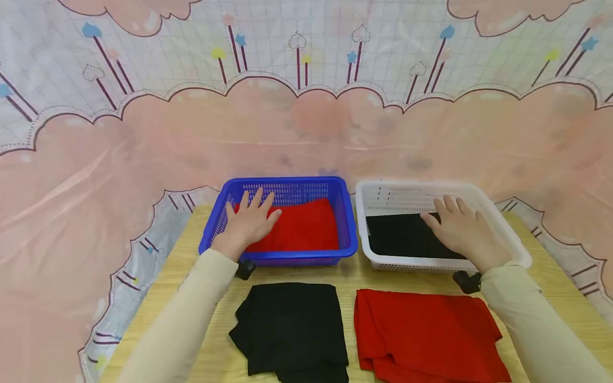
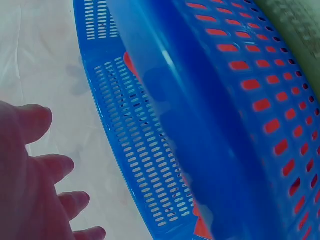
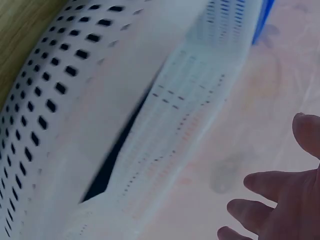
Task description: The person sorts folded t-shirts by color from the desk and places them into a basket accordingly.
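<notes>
My left hand (image 1: 250,223) hovers over the left part of a blue plastic basket (image 1: 351,234), fingers spread and holding nothing. Folded red cloth (image 1: 306,226) lies inside that basket. Over the right side of a white plastic basket (image 1: 514,242) is my right hand (image 1: 462,229), also with fingers spread and nothing in it. Folded black cloth (image 1: 397,234) lies in the white basket, partly hidden by the hand. In the left wrist view the fingers (image 2: 55,165) stand apart from the basket's rim. The right wrist view likewise shows the fingers (image 3: 270,187) away from the white rim.
In front of the blue basket, a stack of folded black cloth (image 1: 294,330) lies on the wooden table (image 1: 167,298). Folded red cloth (image 1: 426,332) lies to its right, before the white basket. A patterned pink sheet (image 1: 306,133) hangs behind the table.
</notes>
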A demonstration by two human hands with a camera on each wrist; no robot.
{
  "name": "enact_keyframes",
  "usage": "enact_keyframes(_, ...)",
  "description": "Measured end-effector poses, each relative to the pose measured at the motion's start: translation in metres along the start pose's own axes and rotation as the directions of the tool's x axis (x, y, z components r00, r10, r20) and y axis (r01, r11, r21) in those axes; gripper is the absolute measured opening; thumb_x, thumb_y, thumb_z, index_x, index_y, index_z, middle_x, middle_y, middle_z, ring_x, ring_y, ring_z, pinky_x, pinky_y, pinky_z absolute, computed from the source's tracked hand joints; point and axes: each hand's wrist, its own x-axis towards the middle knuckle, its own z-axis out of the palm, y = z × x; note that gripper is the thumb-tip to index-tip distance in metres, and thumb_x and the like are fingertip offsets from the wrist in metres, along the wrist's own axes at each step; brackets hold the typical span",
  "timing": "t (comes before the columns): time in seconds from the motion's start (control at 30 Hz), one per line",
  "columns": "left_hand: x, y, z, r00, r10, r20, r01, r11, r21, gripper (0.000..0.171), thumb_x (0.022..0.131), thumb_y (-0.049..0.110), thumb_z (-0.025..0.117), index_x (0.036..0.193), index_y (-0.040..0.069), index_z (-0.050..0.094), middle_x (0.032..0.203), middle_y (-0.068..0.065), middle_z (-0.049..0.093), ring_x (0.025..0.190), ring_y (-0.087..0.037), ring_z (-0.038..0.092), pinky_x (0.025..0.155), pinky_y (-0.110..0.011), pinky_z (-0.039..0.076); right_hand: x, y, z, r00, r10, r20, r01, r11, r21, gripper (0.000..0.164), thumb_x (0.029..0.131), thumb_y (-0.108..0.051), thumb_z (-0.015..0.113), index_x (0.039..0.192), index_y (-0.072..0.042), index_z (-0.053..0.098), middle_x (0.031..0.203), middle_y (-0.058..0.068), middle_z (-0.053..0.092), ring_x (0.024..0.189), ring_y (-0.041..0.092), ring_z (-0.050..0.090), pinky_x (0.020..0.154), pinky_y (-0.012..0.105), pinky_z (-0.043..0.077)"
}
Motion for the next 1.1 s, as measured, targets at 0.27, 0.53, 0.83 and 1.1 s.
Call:
enact_keyframes(0.27, -0.001, 0.004, 0.0, 0.996, 0.043, -0.081, -0.042, 0.999, 0.007, 0.064, 0.091, 0.052, 0.032, 0.144, 0.021, 0.015, 0.148, -0.011, 0.008, 0.133, -0.036, 0.004, 0.1, -0.061, 0.0, -0.004, -0.009, -0.004, 1.0, -0.012, -0.019, 0.012, 1.0, 0.011, 0.079, 0.09, -0.059, 0.017, 0.141, 0.001, 0.011, 0.144, 0.027, 0.004, 0.128, 0.047, 0.001, 0.094, 0.066, -0.002)
enact_keyframes(0.53, -0.012, 0.01, -0.001, 0.935, 0.02, -0.353, -0.059, 0.994, -0.097, 0.046, 0.088, 0.048, 0.045, 0.118, 0.014, 0.053, 0.119, -0.01, 0.047, 0.109, -0.027, 0.043, 0.082, -0.046, 0.046, -0.007, -0.016, -0.001, 0.982, -0.017, -0.189, 0.037, 0.994, 0.105, 0.069, 0.092, -0.052, 0.024, 0.136, 0.001, 0.032, 0.137, 0.028, 0.027, 0.123, 0.046, 0.024, 0.095, 0.063, 0.015)
enact_keyframes(0.83, -0.04, 0.017, 0.006, 0.846, -0.03, -0.532, -0.222, 0.888, -0.403, 0.026, 0.09, 0.04, 0.047, 0.098, 0.019, 0.059, 0.078, 0.006, 0.057, 0.067, -0.011, 0.051, 0.058, -0.027, 0.044, -0.025, -0.021, 0.011, 0.932, 0.023, -0.361, 0.104, 0.939, 0.328, 0.05, 0.094, -0.041, 0.036, 0.126, -0.006, 0.049, 0.119, 0.02, 0.053, 0.107, 0.04, 0.046, 0.085, 0.054, 0.034)
enact_keyframes(1.1, -0.066, 0.02, 0.014, 0.838, -0.085, -0.54, -0.315, 0.732, -0.604, 0.031, 0.089, 0.044, 0.047, 0.097, 0.018, 0.062, 0.075, 0.005, 0.061, 0.068, -0.01, 0.058, 0.059, -0.028, 0.049, -0.043, -0.029, 0.027, 0.904, 0.077, -0.42, 0.165, 0.844, 0.51, 0.044, 0.093, -0.036, 0.041, 0.129, -0.01, 0.047, 0.118, 0.019, 0.053, 0.102, 0.036, 0.052, 0.081, 0.053, 0.039)
